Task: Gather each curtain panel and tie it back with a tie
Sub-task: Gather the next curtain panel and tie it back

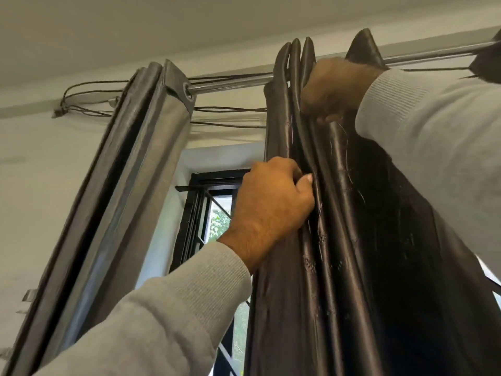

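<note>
Your left hand (273,202) pinches the panel (339,240) folds; above that grip, your right hand (333,90) clutches them, bunching pleats together.

Both hands, left (271,202) and right (336,90), grip the dark curtain panel's (339,240) folds

No text, label, brand, number or sign can be read anywhere in the frame.
</note>
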`<action>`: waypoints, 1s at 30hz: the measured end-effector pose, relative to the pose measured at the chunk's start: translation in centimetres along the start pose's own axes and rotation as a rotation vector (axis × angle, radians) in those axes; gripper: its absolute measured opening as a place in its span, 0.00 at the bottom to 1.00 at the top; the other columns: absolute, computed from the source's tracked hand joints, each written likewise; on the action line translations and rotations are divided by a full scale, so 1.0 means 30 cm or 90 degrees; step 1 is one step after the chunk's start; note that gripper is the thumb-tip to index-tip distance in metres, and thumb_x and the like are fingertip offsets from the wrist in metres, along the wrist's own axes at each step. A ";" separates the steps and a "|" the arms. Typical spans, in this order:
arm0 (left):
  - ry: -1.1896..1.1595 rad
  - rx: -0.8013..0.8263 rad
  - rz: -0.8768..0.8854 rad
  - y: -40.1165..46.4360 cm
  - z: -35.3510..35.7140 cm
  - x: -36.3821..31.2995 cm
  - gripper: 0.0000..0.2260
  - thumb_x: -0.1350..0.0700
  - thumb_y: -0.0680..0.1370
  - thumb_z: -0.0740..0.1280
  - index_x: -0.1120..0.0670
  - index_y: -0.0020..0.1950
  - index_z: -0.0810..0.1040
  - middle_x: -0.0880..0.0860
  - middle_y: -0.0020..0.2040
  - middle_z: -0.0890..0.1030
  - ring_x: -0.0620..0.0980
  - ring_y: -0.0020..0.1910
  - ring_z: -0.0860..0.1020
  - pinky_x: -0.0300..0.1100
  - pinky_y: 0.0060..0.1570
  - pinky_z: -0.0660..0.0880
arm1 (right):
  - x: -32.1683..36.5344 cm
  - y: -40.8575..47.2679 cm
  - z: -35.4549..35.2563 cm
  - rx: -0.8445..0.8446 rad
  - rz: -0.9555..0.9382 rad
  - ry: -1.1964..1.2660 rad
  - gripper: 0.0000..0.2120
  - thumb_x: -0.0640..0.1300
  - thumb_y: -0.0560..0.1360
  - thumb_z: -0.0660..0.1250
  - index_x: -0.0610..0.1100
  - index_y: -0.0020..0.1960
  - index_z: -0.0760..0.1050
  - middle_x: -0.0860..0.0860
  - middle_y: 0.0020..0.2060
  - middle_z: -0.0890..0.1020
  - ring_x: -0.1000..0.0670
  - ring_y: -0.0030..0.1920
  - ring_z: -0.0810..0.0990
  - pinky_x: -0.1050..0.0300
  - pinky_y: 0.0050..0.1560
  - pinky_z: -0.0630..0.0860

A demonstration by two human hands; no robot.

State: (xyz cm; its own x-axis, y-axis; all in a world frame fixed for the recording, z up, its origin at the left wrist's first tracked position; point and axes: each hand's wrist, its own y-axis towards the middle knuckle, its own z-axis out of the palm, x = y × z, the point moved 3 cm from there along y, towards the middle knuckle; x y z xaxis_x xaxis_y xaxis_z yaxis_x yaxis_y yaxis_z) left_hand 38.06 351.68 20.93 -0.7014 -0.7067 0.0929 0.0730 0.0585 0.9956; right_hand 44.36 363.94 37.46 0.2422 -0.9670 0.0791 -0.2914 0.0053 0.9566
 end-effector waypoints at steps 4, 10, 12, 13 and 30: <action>-0.036 -0.046 0.026 -0.008 -0.008 -0.057 0.13 0.41 0.84 0.70 0.50 0.51 0.78 0.42 0.35 0.75 0.38 0.33 0.74 0.28 0.33 0.71 | 0.010 -0.001 -0.026 0.027 -0.042 0.104 0.03 0.40 0.78 0.73 0.41 0.48 0.80 0.46 0.38 0.81 0.50 0.30 0.81 0.64 0.18 0.71; 0.066 0.074 0.089 -0.006 -0.008 -0.060 0.09 0.54 0.81 0.71 0.48 0.60 0.86 0.46 0.52 0.85 0.44 0.50 0.82 0.42 0.58 0.82 | -0.158 0.021 -0.025 -0.100 0.070 0.084 0.17 0.49 0.82 0.69 0.39 0.65 0.77 0.46 0.48 0.81 0.47 0.38 0.84 0.58 0.35 0.79; 0.066 0.072 0.053 0.003 -0.016 -0.037 0.07 0.54 0.80 0.71 0.49 0.55 0.88 0.46 0.50 0.86 0.42 0.48 0.81 0.41 0.56 0.81 | -0.254 0.020 -0.050 -0.237 0.143 -0.117 0.29 0.53 0.76 0.73 0.39 0.70 0.72 0.41 0.61 0.76 0.39 0.55 0.82 0.45 0.52 0.80; 0.047 0.065 0.034 0.007 -0.025 -0.030 0.06 0.55 0.79 0.72 0.50 0.53 0.89 0.46 0.49 0.86 0.42 0.46 0.81 0.41 0.54 0.81 | -0.282 0.019 -0.055 -0.228 0.172 -0.174 0.30 0.53 0.73 0.75 0.40 0.70 0.73 0.40 0.64 0.75 0.36 0.61 0.80 0.42 0.58 0.79; -0.370 0.121 -0.289 -0.025 0.043 0.056 0.08 0.56 0.74 0.76 0.55 0.52 0.87 0.58 0.46 0.88 0.57 0.46 0.88 0.54 0.51 0.86 | -0.145 0.002 0.085 0.165 -0.086 0.444 0.18 0.59 0.80 0.70 0.47 0.60 0.84 0.51 0.59 0.84 0.46 0.65 0.79 0.35 0.63 0.76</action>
State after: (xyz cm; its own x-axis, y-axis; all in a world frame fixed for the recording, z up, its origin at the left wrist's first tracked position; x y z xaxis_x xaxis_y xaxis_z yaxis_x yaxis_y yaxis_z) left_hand 35.91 351.36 20.36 -0.8980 -0.2085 -0.3875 -0.3979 0.0082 0.9174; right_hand 40.94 367.48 36.46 0.7952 -0.5697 0.2074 -0.4056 -0.2457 0.8804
